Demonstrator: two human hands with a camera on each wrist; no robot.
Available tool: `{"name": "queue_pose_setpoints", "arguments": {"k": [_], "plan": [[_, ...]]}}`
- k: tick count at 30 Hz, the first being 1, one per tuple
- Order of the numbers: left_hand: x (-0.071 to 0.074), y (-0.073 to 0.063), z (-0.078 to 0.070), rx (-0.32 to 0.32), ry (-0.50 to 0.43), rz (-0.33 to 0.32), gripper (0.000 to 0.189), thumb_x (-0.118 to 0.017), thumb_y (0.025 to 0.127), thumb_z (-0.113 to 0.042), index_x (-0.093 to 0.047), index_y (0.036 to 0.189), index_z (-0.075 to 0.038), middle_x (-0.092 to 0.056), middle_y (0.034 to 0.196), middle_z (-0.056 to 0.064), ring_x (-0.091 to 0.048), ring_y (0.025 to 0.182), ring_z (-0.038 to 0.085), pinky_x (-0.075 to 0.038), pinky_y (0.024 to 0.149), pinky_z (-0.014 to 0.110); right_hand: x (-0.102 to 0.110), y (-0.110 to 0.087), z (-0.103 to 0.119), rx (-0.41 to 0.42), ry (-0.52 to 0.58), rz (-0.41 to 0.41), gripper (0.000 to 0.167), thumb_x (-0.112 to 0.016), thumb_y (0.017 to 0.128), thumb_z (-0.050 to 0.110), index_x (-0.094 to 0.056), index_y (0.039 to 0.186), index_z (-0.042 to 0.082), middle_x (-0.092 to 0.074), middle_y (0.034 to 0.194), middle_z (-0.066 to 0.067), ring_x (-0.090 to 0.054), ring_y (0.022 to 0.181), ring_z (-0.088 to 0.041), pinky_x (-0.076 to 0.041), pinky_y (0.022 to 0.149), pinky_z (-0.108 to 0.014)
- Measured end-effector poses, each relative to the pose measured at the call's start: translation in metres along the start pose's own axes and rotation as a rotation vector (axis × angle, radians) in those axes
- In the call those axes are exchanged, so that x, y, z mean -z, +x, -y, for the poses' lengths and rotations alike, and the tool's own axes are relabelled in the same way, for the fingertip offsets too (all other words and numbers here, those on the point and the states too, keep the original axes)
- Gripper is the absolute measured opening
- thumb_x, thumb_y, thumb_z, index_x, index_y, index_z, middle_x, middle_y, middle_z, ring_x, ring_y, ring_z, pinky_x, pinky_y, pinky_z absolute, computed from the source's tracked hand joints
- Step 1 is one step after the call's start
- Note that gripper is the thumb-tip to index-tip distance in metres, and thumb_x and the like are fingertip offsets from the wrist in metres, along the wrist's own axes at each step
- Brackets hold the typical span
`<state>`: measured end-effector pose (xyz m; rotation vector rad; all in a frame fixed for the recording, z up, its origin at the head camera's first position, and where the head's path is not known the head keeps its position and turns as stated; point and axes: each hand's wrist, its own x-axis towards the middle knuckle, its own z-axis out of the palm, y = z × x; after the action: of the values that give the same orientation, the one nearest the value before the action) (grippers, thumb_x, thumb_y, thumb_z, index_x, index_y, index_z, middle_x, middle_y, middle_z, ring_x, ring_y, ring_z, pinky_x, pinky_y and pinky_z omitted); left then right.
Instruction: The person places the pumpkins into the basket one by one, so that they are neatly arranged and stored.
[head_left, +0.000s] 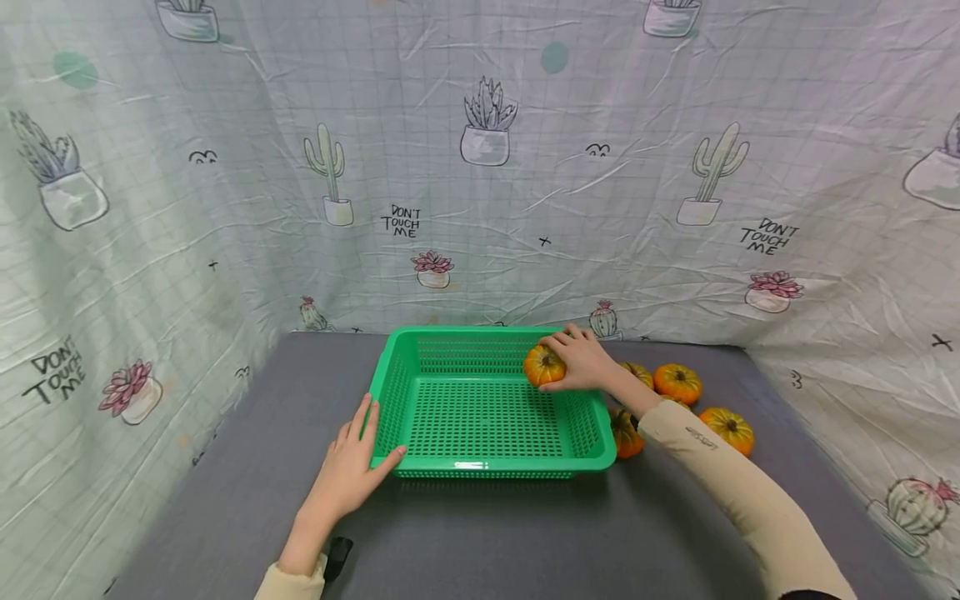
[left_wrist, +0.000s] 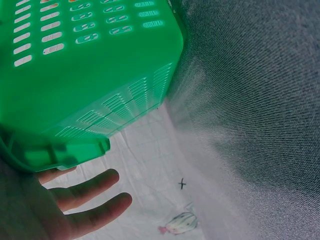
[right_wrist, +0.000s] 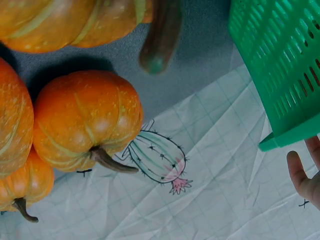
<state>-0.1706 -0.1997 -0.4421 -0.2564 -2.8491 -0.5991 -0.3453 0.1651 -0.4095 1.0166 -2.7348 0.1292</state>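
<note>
In the head view, a green plastic basket (head_left: 487, 417) with slotted walls stands on the grey table. My right hand (head_left: 581, 360) holds a small orange pumpkin (head_left: 543, 367) over the back right part of the basket, its palm side hidden. At the front left corner, my left hand (head_left: 348, 467) touches the rim with straight fingers and the thumb spread along the front edge. The left wrist view shows those fingers (left_wrist: 100, 210) extended beside the basket wall (left_wrist: 115, 107). Fingertips of the right hand (right_wrist: 300, 175) show beyond the basket rim (right_wrist: 290, 137) in the right wrist view.
Several more pumpkins lie right of the basket, among them one at the back (head_left: 678, 384), one farther right (head_left: 727, 429) and one close to the basket wall (head_left: 626, 435), partly behind the right forearm. A printed cloth (head_left: 487, 208) hangs behind and along both sides.
</note>
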Motion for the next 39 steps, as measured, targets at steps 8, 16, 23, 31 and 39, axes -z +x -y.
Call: {"name": "queue_pose_setpoints", "arguments": {"k": [8,16,23,31,39], "plan": [[0.0,0.001,-0.001,-0.001,-0.007,0.004,0.081,-0.047,0.086,-0.052,-0.017,0.143,-0.004,-0.009,0.15,0.014,-0.03,0.126,0.042,-0.031,0.09,0.061,-0.005,0.003,0.002,-0.011,-0.067,0.028,0.074,-0.065,0.067,0.061,-0.05,0.126,0.02,-0.051,0.109,-0.006,-0.037,0.093,-0.024,-0.029,0.074,-0.042],[0.0,0.0,-0.001,0.001,-0.004,-0.005,0.079,-0.052,0.086,-0.046,-0.018,0.143,-0.003,-0.01,0.15,0.014,-0.031,0.125,0.042,-0.031,0.089,0.061,-0.008,0.005,0.006,-0.016,-0.098,0.057,0.069,-0.064,0.071,0.055,-0.049,0.128,0.02,-0.051,0.112,-0.006,-0.038,0.096,-0.025,-0.028,0.073,-0.044],[-0.001,0.0,0.0,-0.002,-0.006,-0.004,0.081,-0.047,0.086,-0.053,-0.018,0.143,-0.003,-0.011,0.15,0.014,-0.03,0.125,0.042,-0.031,0.09,0.061,-0.01,0.004,0.006,-0.034,-0.103,0.053,0.069,-0.064,0.07,0.057,-0.049,0.127,0.021,-0.053,0.113,-0.006,-0.039,0.099,-0.027,-0.029,0.076,-0.046],[-0.001,0.0,0.0,-0.003,-0.007,0.003,0.081,-0.047,0.086,-0.052,-0.017,0.143,-0.003,-0.009,0.15,0.014,-0.03,0.126,0.042,-0.03,0.091,0.061,-0.012,0.004,0.006,-0.071,-0.133,0.069,0.066,-0.064,0.072,0.054,-0.049,0.127,0.021,-0.053,0.114,-0.007,-0.04,0.101,-0.028,-0.03,0.084,-0.051],[-0.001,0.001,0.0,-0.002,-0.002,0.011,0.081,-0.046,0.086,-0.052,-0.016,0.143,-0.004,-0.008,0.15,0.014,-0.03,0.126,0.042,-0.031,0.09,0.061,-0.011,0.002,0.004,-0.053,-0.148,0.045,0.054,-0.067,0.074,0.046,-0.055,0.12,0.022,-0.054,0.109,-0.005,-0.039,0.097,-0.028,-0.03,0.083,-0.051]]}}
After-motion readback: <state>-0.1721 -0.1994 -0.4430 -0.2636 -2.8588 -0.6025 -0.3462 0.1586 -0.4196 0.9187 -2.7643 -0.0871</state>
